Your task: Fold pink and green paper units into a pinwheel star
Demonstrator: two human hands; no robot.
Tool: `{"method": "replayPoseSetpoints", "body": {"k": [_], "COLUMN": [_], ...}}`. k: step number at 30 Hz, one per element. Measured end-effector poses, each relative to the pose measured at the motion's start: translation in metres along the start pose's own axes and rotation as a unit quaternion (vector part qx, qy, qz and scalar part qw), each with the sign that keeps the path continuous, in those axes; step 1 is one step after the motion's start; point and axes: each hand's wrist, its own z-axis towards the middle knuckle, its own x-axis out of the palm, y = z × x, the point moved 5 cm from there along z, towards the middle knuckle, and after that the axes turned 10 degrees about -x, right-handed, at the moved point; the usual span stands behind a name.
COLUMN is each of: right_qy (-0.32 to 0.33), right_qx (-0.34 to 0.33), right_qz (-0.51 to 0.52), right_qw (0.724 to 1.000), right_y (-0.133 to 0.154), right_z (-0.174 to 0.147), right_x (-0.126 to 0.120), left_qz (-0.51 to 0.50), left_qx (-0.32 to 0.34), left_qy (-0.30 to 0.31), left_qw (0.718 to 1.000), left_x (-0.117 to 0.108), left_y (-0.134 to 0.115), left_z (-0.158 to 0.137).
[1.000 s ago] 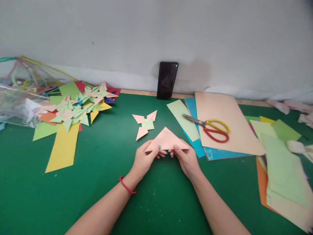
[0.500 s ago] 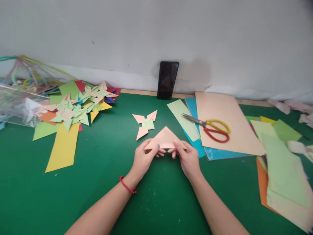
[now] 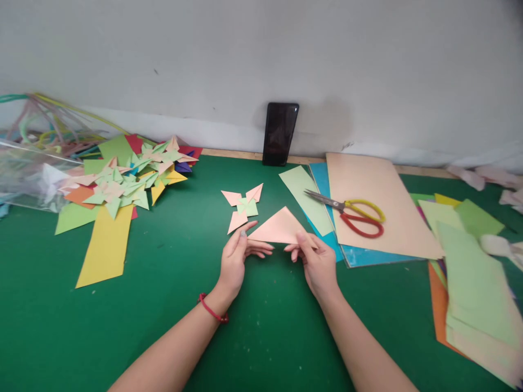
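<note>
A pale peach sheet of paper (image 3: pixel 278 227), folded into a triangle, is held above the green table with its point away from me. My right hand (image 3: pixel 316 261) pinches its right corner, thumb on top and fingers curled beneath. At the left corner, my left hand (image 3: pixel 237 258) has its thumb raised and its fingers stretched apart; the corner lies against or just over those fingers, and I cannot tell if they touch. Just beyond sits a folded paper star (image 3: pixel 247 207) with peach points and a light green middle.
Scissors (image 3: pixel 343 206) with yellow and red handles lie on a large peach sheet (image 3: pixel 379 174) at the right. Coloured paper strips (image 3: pixel 474 283) spread farther right. Several folded stars (image 3: pixel 118 188) are heaped at the left beside a clear plastic bag (image 3: pixel 28 179). A phone (image 3: pixel 280 133) leans against the wall.
My left hand has loosened from the triangle's left corner, its thumb lifting and fingers spreading. The triangle has tilted and shifted slightly right, still pinched by my right hand.
</note>
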Motion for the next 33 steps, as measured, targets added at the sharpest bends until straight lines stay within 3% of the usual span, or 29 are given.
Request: {"method": "replayPoseSetpoints", "body": {"k": [14,25,29,33], "right_qy": [0.016,0.023,0.089,0.190], "right_qx": [-0.021,-0.017,-0.002,0.023], "right_qz": [-0.048,-0.052,-0.063,-0.114], "right_qw": [0.999,0.998,0.994,0.975], "right_y": [0.003,0.003,0.005,0.007], "right_z": [0.001,0.000,0.001,-0.002], "right_x": [-0.001,-0.001,0.001,0.007], "left_qz": [0.083,0.042,0.066,0.147], "left_qx": [0.004,0.029,0.030,-0.050], "left_qy": [-0.021,-0.005,-0.014,0.001], "left_qw": [0.996,0.999,0.997,0.988], "left_x": [0.004,0.001,-0.006,-0.009], "left_y": [-0.001,-0.004,-0.005,-0.003], "left_z": [-0.001,-0.006,0.000,0.008]}}
